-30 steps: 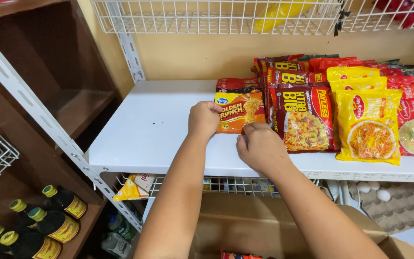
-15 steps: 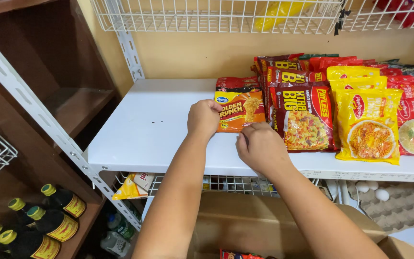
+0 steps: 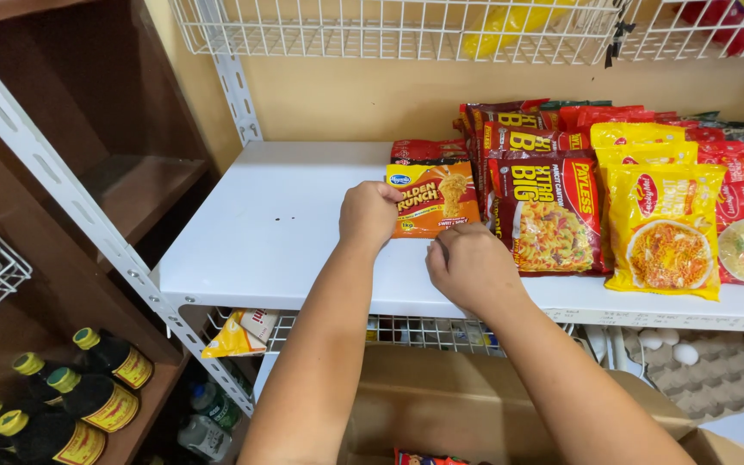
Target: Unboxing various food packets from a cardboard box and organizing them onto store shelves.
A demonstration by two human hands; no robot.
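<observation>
Packet look: I see an orange noodle packet (image 3: 435,200), flat and rectangular, with a small blue oval in its top left corner and a picture of noodles on the right half; it stands upright, facing me.
Packet place: it sits on the white shelf (image 3: 277,232), at the left end of the row, just beside a dark red noodle packet (image 3: 548,215) and in front of a red packet (image 3: 428,151) behind it.
Left hand: my left hand (image 3: 370,213) is at the packet's left edge, fingers curled together and clamped on that edge.
Right hand: my right hand (image 3: 473,269) is at the packet's lower right corner, fingers bent inward; I cannot tell whether they pinch the packet or only touch it.
Right side: packed tight, with yellow noodle packets (image 3: 666,228) next to the dark red one and more red ones past them.
Left side: bare shelf runs from the packet to the metal upright (image 3: 53,172).
Front edge: my right hand hangs over the shelf's front lip, above a brown cardboard box (image 3: 441,400).
Overhead: a white wire basket (image 3: 389,30) hangs above the shelf, well apart from the packets.
Lower left: dark bottles with yellow caps (image 3: 88,396) stand on a wooden shelf.
</observation>
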